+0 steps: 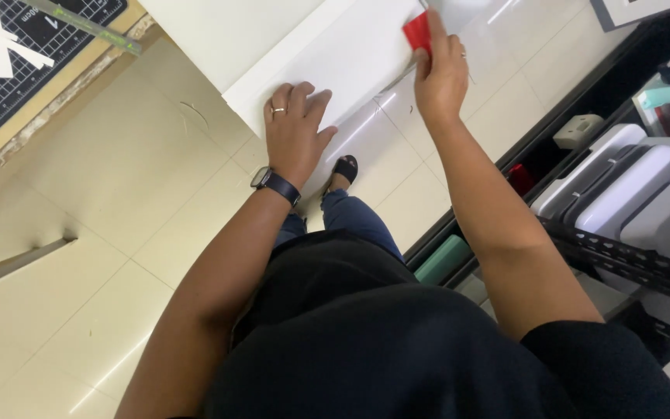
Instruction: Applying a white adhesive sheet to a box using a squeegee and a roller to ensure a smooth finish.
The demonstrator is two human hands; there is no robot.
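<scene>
Board [327,54] runs far-right from my flat, unclenched left hand [295,132]; right hand [440,74] pinches red scraper [417,31] at its far end.

There was a single view, from a camera worn on the person's head. It looked steeply down past the chest and both forearms to the tiled floor [102,256], and it sat close: the torso filled the near edge and the left hand [295,128] and right hand [440,74] lay at arm's length, toward the far edge. The frame was canted, so the floor joints ran diagonally. A cutting mat [17,62] cut the far left corner; shelving [622,256] ran down the right, perhaps only partly caught.
</scene>
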